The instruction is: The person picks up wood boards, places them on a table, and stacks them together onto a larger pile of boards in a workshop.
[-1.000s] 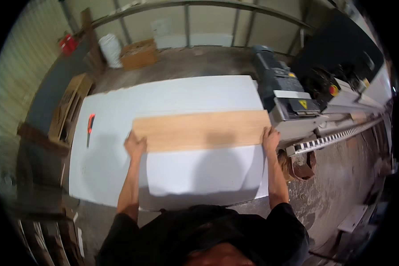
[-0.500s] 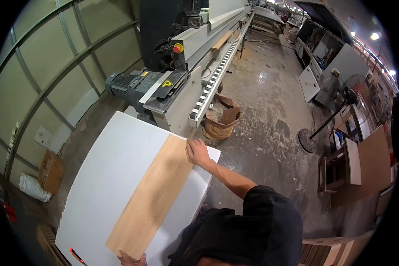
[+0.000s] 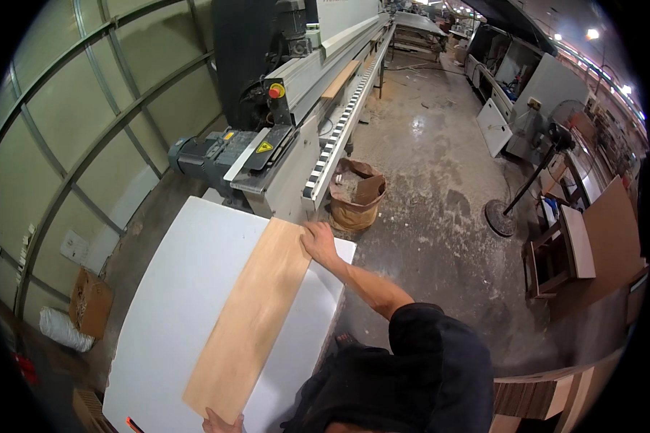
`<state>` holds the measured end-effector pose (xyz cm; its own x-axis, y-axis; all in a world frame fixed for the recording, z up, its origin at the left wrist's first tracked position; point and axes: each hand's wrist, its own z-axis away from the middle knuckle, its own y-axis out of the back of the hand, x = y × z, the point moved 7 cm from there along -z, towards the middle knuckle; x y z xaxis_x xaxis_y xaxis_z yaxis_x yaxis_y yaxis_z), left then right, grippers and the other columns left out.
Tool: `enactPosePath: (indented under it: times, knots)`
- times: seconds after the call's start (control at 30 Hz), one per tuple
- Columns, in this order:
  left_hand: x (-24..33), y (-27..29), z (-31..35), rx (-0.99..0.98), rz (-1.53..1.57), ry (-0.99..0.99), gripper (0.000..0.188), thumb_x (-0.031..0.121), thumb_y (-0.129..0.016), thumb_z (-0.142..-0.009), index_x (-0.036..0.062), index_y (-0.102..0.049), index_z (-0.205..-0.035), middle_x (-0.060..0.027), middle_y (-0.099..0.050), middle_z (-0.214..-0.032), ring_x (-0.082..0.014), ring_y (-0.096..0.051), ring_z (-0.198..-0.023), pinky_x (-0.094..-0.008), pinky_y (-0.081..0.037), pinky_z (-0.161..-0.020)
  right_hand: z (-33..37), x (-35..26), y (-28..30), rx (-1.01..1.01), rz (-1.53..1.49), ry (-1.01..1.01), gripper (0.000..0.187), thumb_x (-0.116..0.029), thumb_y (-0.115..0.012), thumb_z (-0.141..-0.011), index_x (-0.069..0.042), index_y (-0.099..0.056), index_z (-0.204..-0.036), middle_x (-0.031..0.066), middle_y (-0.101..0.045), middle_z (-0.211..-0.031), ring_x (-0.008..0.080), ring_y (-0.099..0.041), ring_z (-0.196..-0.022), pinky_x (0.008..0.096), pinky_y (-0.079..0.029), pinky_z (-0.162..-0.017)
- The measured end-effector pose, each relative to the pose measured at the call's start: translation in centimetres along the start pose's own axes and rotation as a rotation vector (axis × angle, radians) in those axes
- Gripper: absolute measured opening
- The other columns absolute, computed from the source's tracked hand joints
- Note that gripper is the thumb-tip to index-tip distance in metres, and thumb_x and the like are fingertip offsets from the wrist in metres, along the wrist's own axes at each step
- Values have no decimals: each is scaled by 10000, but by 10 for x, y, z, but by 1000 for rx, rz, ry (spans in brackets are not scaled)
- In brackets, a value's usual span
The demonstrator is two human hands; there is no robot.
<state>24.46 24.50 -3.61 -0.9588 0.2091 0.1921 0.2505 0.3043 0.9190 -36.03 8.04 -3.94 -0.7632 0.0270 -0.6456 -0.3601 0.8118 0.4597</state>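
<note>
A long, light-brown wood-grain board [image 3: 249,310] lies flat across a white-topped table [image 3: 173,289]. My right hand [image 3: 319,242] holds the far right corner of the board, its fingers curled over the edge. At the near end, by the lower rim of the picture, my left hand [image 3: 222,422] grips the board's short edge, with the thumb on one side. Only part of that hand shows. An orange and black utility knife [image 3: 132,424] rests on the table to the left of it, partly cut off.
Beyond the table stands a long machine with a grey motor [image 3: 198,154] and a red stop button [image 3: 276,91]. A brown sack [image 3: 355,206] of scraps sits beside its roller rail [image 3: 339,137]. A pedestal fan [image 3: 500,219] and a wooden frame [image 3: 556,252] are at right, a carton [image 3: 92,303] at left.
The view has shifted slightly. Both hands keep their hold on the board, which stays in about the same place on the table.
</note>
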Motion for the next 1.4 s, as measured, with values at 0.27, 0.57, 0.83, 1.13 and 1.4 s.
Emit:
enactPosePath:
  times: [0.27,0.57,0.83,1.13,1.4]
  knots:
    - [-123,-103,48,-206,676,586,701,534,-704,-790,-62,-539,-1122,-169,-612,-1006,-333,-585,-857,-438,-539,-695,13,12,3,57,-45,-35,259,-98,-629,-801,11,-646,-1035,179,-632,-968,359,-528,-946,418,-416,-874]
    - [43,-38,-45,-222,304,13,784,276,-771,-723,-37,-411,-1346,-255,-388,-1389,-393,-364,-1290,-475,-340,-1056,11,5,2,99,65,-34,185,-64,-564,-828,5,-628,-987,191,-603,-946,360,-517,-948,435,-408,-873]
    - [271,-99,-141,-367,327,-656,830,270,-673,-808,-72,-240,-1429,-284,-230,-1488,-458,-172,-1386,-514,-120,-1146,19,-1,-4,81,108,-21,196,-80,-543,-837,-17,-611,-1009,179,-593,-946,365,-502,-956,463,-411,-844]
    - [342,-142,-180,-369,268,-881,711,190,-567,-869,-20,-230,-1458,-227,-217,-1521,-368,-176,-1417,-472,-124,-1152,15,12,-37,-43,215,-70,142,-99,-562,-727,-19,-560,-844,181,-534,-904,346,-484,-922,453,-393,-827]
    - [342,-162,-188,-307,258,-879,651,278,-512,-919,71,-256,-1480,-182,-224,-1534,-341,-190,-1422,-474,-138,-1144,15,16,-15,-87,165,-249,181,-137,-541,-809,-10,-589,-928,179,-558,-983,362,-458,-1064,479,-387,-938]
